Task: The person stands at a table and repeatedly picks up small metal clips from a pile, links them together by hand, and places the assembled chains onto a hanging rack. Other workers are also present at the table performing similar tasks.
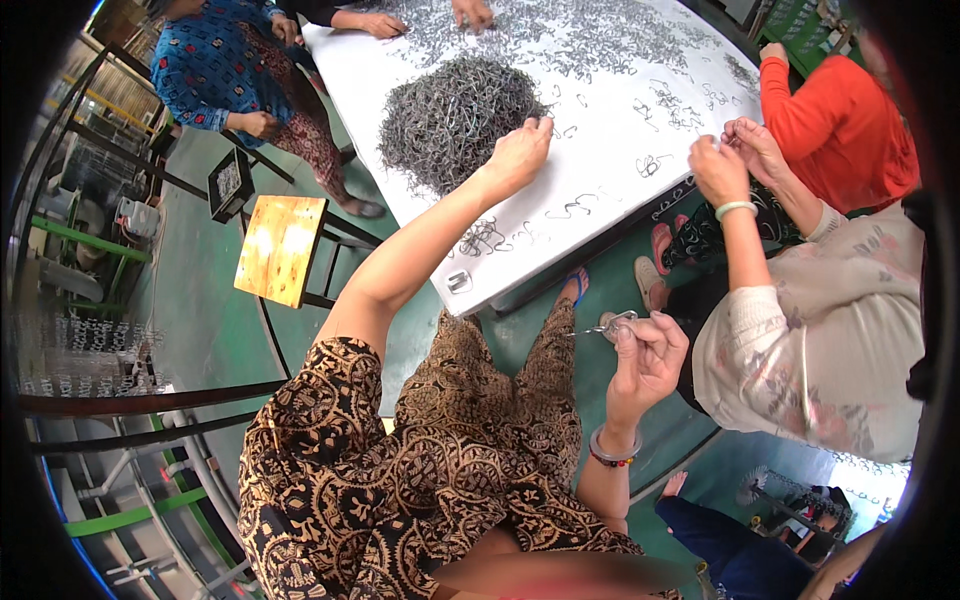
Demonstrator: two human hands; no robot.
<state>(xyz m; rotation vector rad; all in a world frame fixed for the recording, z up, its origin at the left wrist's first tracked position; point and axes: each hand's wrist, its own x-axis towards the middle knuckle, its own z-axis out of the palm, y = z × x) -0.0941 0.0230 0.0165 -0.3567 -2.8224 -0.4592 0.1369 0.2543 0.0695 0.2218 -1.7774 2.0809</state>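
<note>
A large heap of dark, bent metal hooks (455,120) rises on the white tabletop (590,150). My left hand (518,158) is at the heap's right edge, its fingers drawn together. What they hold, if anything, is too small to make out. Off the table's near edge, my right hand (650,365) is raised in front of my body. Its thumb and fingers are closed on a few shiny metal hooks (618,324), which stick out to the left. Loose hooks (482,237) lie near the table's front corner.
Many hooks (590,40) are spread over the far tabletop. A person in a pale top (815,330) works close on my right, beyond them one in red (840,120). To the left are a wooden stool (280,250), a black crate (230,183) and a person in blue (205,75).
</note>
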